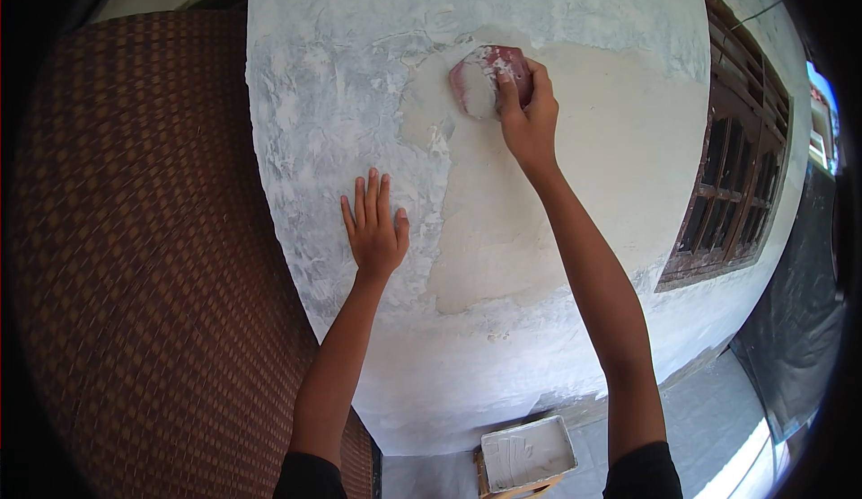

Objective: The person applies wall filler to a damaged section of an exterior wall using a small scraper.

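Note:
Fingers spread, my left hand (373, 228) lies flat against the white wall (323, 140), left of a smooth cream-coloured patch of filler (620, 131). Higher up and further right, my right hand (528, 113) grips a dark red putty spreader (471, 79) by its right side. Whitish paste is smeared over the spreader's face. Its blade lies at or close to the wall, near the upper left border of the cream patch; I cannot tell whether it touches. Below, between my forearms, stands a shallow white tray (566, 441) with white paste in it.
A brown woven panel (162, 229) runs along the left, beside the wall's edge. On the right is a window with a dark wooden frame (696, 247). The tray rests on a small wooden stool (486, 481) over a grey floor (709, 409). Black sheeting (799, 292) hangs at far right.

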`<state>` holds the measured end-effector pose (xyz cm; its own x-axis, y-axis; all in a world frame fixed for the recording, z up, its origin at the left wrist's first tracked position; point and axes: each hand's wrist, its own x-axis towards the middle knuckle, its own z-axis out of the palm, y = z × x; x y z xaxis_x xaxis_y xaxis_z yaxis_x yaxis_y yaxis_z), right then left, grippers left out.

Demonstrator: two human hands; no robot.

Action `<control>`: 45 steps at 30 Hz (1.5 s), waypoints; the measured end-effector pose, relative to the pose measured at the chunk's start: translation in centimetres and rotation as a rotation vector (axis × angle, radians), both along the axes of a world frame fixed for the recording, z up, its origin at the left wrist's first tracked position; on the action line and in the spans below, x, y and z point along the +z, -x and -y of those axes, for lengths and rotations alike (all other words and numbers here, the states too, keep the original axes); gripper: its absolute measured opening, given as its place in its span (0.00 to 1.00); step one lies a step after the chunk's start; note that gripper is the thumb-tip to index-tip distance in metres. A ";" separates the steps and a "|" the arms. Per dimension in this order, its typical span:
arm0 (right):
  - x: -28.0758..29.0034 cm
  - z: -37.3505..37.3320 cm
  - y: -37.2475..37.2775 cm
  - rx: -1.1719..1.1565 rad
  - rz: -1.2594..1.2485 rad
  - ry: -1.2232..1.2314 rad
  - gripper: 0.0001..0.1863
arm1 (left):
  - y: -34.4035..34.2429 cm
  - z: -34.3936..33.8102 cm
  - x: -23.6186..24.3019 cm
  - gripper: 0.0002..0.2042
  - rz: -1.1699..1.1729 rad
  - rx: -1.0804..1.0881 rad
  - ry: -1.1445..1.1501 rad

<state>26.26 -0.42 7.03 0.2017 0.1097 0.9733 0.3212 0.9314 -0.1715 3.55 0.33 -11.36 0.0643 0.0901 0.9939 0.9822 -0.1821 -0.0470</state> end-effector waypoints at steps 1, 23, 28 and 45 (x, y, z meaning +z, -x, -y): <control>-0.5 0.4 1.0 -0.129 0.188 -0.039 0.15 | 0.3 0.1 0.0 0.27 0.001 0.000 -0.002; -9.8 1.4 -14.2 0.448 -0.249 0.568 0.15 | -6.0 3.1 -1.8 0.28 0.224 -0.133 0.138; -16.0 2.1 -18.0 0.576 -0.186 0.743 0.14 | -10.2 5.4 -4.2 0.23 0.252 -0.282 0.161; -58.3 5.5 -30.5 0.569 0.064 1.649 0.18 | -23.3 13.7 -39.9 0.13 0.552 -0.513 0.970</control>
<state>56.72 -5.91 -51.26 -0.2413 0.9458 -0.2175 0.0879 -0.2019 -0.9754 26.88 -13.39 -51.29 -0.0978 0.8953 0.4345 0.6319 -0.2814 0.7221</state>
